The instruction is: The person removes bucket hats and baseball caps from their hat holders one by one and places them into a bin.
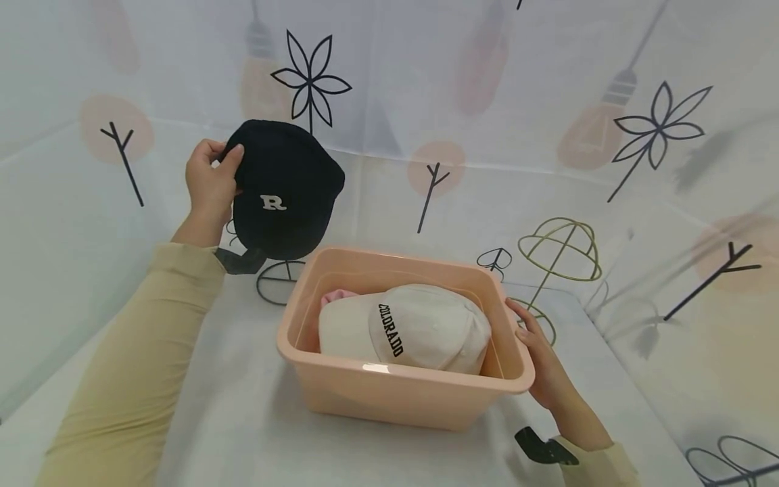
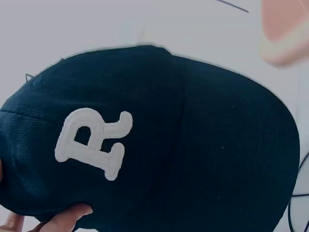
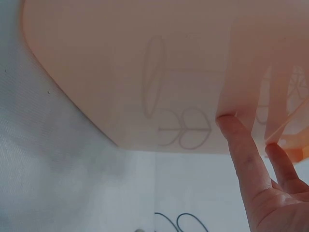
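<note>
At the left of the head view, my left hand [image 1: 209,179] pinches a dark baseball cap [image 1: 286,155] by its edge, with the thumb on the outside. The cap hangs in the air, brim downward, and bears a white letter R. In the left wrist view the cap [image 2: 212,125] fills most of the picture, and only fingertips [image 2: 72,216] show below it. My right hand [image 1: 544,358] touches the right side of a peach plastic bin [image 1: 389,399]. Seen from the right wrist, its fairly straight fingers [image 3: 246,159] rest against the bin's outer wall [image 3: 120,87].
Inside the bin lies a white cap [image 1: 435,321] lettered COLORADO, with a bit of pink fabric [image 1: 337,295] behind it. The bin stands on a white-covered surface [image 1: 243,419]. A patterned cloth [image 1: 377,81] hangs behind and at the sides.
</note>
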{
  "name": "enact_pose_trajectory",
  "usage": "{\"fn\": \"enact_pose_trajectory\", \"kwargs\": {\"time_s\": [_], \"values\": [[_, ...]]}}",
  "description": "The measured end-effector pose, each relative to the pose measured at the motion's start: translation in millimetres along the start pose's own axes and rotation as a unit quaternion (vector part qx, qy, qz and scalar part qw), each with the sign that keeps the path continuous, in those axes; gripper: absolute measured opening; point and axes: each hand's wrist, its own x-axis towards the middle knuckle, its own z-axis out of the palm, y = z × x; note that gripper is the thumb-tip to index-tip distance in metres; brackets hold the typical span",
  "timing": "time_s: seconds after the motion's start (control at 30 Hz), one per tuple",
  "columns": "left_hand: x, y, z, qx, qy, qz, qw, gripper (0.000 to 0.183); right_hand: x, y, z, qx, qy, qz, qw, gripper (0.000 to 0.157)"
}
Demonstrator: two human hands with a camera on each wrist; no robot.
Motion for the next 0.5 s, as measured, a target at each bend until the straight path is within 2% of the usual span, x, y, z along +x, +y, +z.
{"fn": "enact_pose_trajectory", "kwargs": {"time_s": [0.13, 0.4, 0.5], "values": [[-1.2, 8.7, 4.0, -0.020, -0.005, 0.010, 0.9997, 0.011, -0.3, -0.5, 0.5, -0.003, 0.001, 0.002, 1.000, 0.046], [-2.3, 20.3, 4.6, -0.017, -0.028, 0.052, 0.9981, 0.011, -0.8, -0.8, 1.6, -0.006, 0.009, 0.012, 1.000, 0.046], [-2.1, 25.0, 4.2, -0.035, -0.031, 0.057, 0.9973, 0.012, -0.6, -1.4, 1.7, -0.006, 0.009, 0.015, 1.000, 0.047]]}}
